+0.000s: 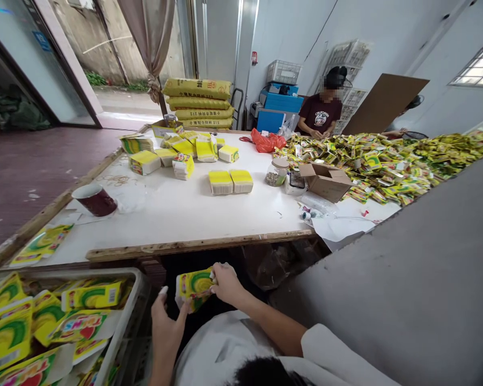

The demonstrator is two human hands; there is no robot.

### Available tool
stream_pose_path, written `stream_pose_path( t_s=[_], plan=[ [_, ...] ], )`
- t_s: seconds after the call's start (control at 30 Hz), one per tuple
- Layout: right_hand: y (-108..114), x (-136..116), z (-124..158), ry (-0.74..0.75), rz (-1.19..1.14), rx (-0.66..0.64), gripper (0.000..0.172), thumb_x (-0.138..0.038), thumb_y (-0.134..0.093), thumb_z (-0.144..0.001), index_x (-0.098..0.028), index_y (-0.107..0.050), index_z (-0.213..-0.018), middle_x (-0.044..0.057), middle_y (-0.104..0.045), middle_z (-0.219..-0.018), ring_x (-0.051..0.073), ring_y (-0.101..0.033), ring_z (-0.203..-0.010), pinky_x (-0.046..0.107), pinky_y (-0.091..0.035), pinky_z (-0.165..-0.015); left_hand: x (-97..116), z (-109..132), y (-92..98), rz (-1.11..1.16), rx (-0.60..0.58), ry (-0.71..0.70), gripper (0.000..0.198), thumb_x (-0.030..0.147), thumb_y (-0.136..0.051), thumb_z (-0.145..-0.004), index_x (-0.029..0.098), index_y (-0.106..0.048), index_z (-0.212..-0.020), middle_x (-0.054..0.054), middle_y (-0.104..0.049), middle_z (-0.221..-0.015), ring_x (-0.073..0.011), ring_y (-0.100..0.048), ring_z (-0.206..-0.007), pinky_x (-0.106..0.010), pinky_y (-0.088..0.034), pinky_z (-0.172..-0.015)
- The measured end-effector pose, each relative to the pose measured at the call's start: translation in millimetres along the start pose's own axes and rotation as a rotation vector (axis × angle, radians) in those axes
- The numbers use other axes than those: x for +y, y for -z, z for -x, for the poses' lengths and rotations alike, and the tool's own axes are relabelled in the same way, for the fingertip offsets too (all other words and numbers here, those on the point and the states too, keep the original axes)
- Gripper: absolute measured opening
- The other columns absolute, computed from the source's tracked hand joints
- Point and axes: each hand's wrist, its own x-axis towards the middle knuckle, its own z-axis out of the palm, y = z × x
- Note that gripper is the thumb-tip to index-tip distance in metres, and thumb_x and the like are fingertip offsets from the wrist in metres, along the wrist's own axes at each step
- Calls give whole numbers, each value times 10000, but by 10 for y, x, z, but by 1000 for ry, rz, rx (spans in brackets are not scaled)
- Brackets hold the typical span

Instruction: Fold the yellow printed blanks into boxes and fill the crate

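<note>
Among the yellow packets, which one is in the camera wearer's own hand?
The packet gripped by the right hand, near the left hand; the others mostly lie in the crate or on the table.

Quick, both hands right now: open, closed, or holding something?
Left hand: open, thumb near the yellow packet; contact can't be told.
Right hand: closed, holding that packet's end.

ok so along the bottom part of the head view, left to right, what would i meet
Plastic crate → left hand → yellow packet pinched in the right hand → right hand → grey partition
</note>
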Motion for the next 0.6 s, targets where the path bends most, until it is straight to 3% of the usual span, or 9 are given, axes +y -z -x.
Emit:
stream_pose_path(
  t_s=[0.07, 0.17, 0.23, 0.33, 0.4, 0.47, 0.6],
  plan=[
    [61, -72, 15, 38, -103, -15, 329, -179, -746, -786, -198, -528, -1032, 1, -677, -905, 165, -646, -855, 245, -448, -714, 191, 52, 9, 261, 69, 17, 864, 634, -749, -669, 198, -463, -1359, -182, -509, -1433, -376, -496, -1339, -537, -447, -1086],
    [74, -282, 78, 137, -220, -76, 343, -164, -759, -752, -229, -503, -970, -64, -612, -818, 107, -598, -743, 190, -401, -622, 563, 121, 4, 677, 22, 89, 787, 721, -668, -709, 235, -527, -1312, -143, -574, -1385, -352, -505, -1333, -472, -466, -1070],
    [37, -438, 141, 203, -345, -147, 369, -141, -788, -700, -230, -497, -909, -81, -567, -778, 90, -550, -685, 185, -373, -586, 810, 142, 15, 867, 17, 173, 717, 782, -581, -725, 231, -615, -1181, -126, -661, -1227, -344, -584, -1210, -473, -500, -1011],
    [-35, -597, 241, 249, -743, -275, 435, -189, -851, -661, -221, -471, -870, -76, -536, -780, 83, -497, -672, 207, -386, -615, 1077, 121, 65, 1045, 129, 212, 655, 804, -584, -686, 205, -642, -946, -53, -663, -883, -252, -639, -870, -410, -552, -846],
    [-78, -636, 288, 278, -963, -367, 523, -290, -911, -608, -218, -464, -871, -74, -525, -783, 82, -474, -682, 227, -398, -650, 1158, 81, 90, 1112, 202, 217, 642, 813, -629, -623, 201, -588, -813, 5, -558, -719, -171, -555, -687, -323, -541, -699],
    [-119, -632, 298, 300, -994, -423, 629, -369, -960, -501, -217, -468, -861, -88, -491, -748, 79, -431, -664, 230, -375, -633, 1166, 43, 84, 1097, 255, 260, 661, 840, -630, -573, 206, -515, -718, 31, -474, -638, -133, -468, -599, -270, -489, -582],
    [-164, -562, 211, 210, -857, -307, 708, -372, -990, -392, -218, -471, -848, -102, -446, -733, 73, -375, -637, 219, -298, -562, 1031, 31, 36, 847, 200, 375, 641, 820, -642, -570, 215, -514, -737, 7, -543, -677, -177, -550, -659, -301, -507, -601]
  ],
)
